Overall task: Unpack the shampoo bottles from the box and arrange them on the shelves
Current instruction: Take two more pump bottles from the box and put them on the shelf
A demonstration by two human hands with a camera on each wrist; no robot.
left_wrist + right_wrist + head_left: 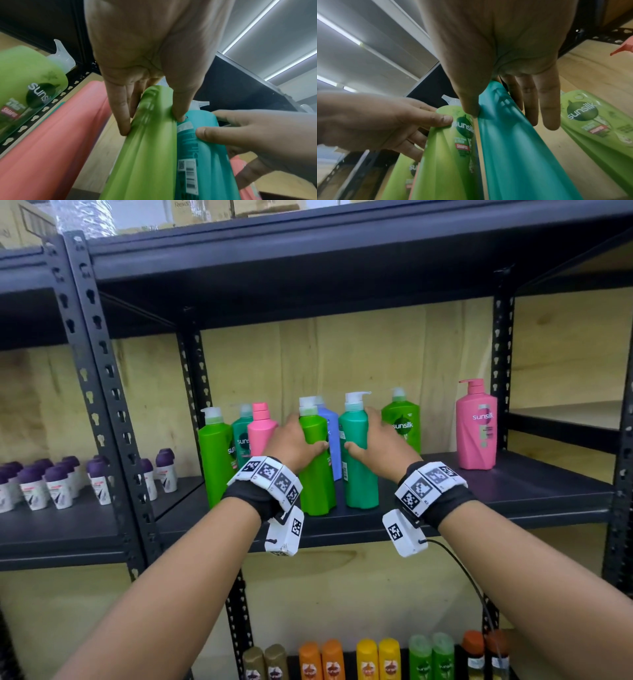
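Observation:
On the black shelf (496, 491), two pump shampoo bottles stand upright side by side. My left hand (305, 436) grips the light green bottle (317, 477) near its shoulder, thumb on the front and fingers behind. In the left wrist view, this left hand (152, 124) pinches the green bottle (145, 162) between thumb and fingers. My right hand (363, 433) grips the teal bottle (359, 477) the same way. From the right wrist, the right hand (505, 119) has its thumb on one side of the teal bottle (522, 162) and its fingers along the other. No box is in view.
Other bottles share the shelf: green (215, 453), dark teal (241, 436) and pink (260, 429) at left, blue (330, 440) behind, green (402, 422) and pink (476, 426) at right. Small purple-capped bottles (51, 484) fill the left unit. Coloured bottles (376, 659) line the lower shelf.

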